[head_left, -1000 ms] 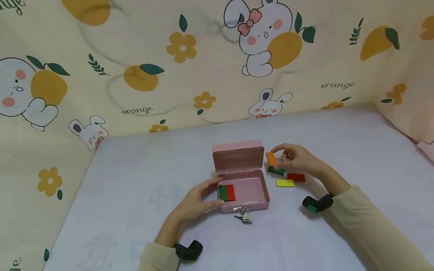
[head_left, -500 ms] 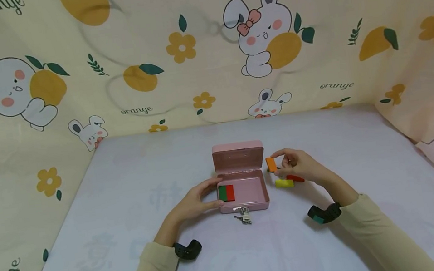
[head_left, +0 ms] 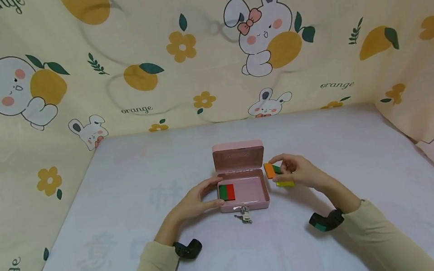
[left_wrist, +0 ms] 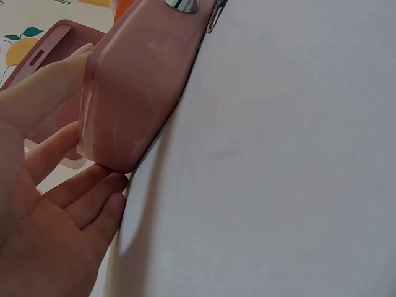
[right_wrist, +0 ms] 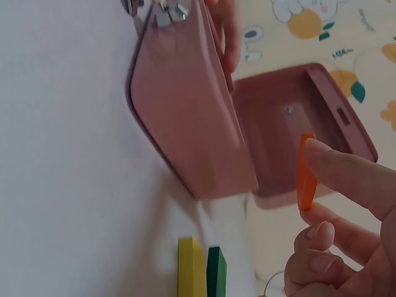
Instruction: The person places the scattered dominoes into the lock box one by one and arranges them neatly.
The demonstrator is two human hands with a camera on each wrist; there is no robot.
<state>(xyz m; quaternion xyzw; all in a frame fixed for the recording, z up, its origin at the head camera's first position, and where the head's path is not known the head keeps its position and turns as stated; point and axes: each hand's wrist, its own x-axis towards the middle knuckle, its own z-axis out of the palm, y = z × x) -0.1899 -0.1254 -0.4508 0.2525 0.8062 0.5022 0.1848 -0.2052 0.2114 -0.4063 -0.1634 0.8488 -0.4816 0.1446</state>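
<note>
A pink metal box (head_left: 257, 205) stands with its lid (head_left: 239, 159) raised. My left hand (head_left: 192, 201) holds the box's left end between thumb and fingers; in the left wrist view the fingers (left_wrist: 102, 210) lie against its wall. Inside, at the left, a green block (head_left: 223, 193) and a red block (head_left: 230, 192) lie side by side. My right hand (head_left: 301, 171) pinches an orange block (right_wrist: 305, 176) between thumb and finger, held upright just off the box's right side. Below that hand are a yellow block (head_left: 285, 184) and another green block (head_left: 277, 169), partly covered.
A small padlock (head_left: 245, 211) with keys (head_left: 240, 218) hangs at the box's front. White cloth (head_left: 217, 263) covers the table. Behind rises a patterned curtain (head_left: 213, 72) with rabbits and oranges. Each wrist wears a black camera (head_left: 188, 249).
My right hand has moved slightly toward me and left with the orange block, closer to the box. It now hides the loose red block. The left hand keeps its place.
</note>
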